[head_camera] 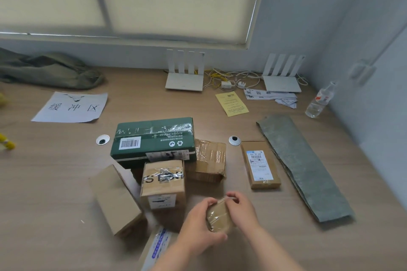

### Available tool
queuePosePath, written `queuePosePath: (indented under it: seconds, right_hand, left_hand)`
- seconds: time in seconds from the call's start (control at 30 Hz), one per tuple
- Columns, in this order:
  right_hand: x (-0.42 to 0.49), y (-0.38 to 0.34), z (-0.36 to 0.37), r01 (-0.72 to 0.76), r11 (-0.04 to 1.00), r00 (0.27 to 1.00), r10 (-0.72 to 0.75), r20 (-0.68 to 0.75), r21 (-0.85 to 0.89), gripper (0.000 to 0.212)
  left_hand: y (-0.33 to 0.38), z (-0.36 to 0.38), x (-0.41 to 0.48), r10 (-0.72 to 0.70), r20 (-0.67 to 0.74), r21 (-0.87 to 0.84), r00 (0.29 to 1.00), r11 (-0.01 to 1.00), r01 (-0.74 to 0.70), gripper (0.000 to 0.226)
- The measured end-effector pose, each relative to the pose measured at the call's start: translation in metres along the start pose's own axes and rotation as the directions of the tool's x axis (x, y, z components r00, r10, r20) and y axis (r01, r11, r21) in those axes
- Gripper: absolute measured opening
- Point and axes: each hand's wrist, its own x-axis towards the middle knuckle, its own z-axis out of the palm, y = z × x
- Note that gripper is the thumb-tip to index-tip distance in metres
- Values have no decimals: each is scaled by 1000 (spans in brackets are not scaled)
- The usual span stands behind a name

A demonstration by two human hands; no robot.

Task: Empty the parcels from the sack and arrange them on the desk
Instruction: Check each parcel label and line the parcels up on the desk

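Note:
A small taped brown parcel (219,215) is held just above the wooden desk (55,182) between my left hand (198,224) and my right hand (242,209). Beyond it lie a green box (154,141), a taped brown box (163,182), a crumpled brown box (209,161), a plain brown box (116,200) at the left and a flat labelled box (261,165) to the right. A parcel with blue tape (158,246) lies under my left forearm. The grey-green sack (306,167) lies flat and folded at the right.
Two white routers (185,72) (283,75) with cables stand along the back wall. A water bottle (319,101), a yellow sheet (232,103) and white papers (273,95) lie at back right. A printed sign (71,106) and green cloth (48,70) are back left.

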Motion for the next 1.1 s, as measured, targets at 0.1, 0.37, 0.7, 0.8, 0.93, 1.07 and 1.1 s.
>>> queuePosePath:
  seconds: [0.1,0.37,0.7,0.8,0.93,1.07,1.1]
  right_hand:
    - [-9,1,4,-16,999,1000,17,-22,33,14]
    - [-35,-24,-12,20,978,994,-41,100,206,24]
    - [-57,-75,-39,177,864,916,-319,242,471,35]
    - [-57,-81,-41,182,823,868,-392,305,537,44]
    - [-55,-83,-46,173,816,854,-403,328,551,51]
    - [-53,-74,-55,130,835,865,-359,350,535,53]
    - [-52,-71,-58,122,825,874,-353,334,552,55]
  left_hand:
    - [-2,2,-3,35,41,51,999,998,-38,89]
    - [7,-28,-4,58,-68,-120,996,991,-66,73]
    - [77,-78,9,-58,-143,-630,988,775,-46,34]
    - [91,-87,16,-80,-155,-715,985,697,-56,36]
    - [103,-91,24,-104,-177,-750,979,658,-65,52]
    - [102,-84,31,-172,-207,-796,963,602,-63,80]
    - [102,-80,32,-190,-203,-801,961,597,-52,82]
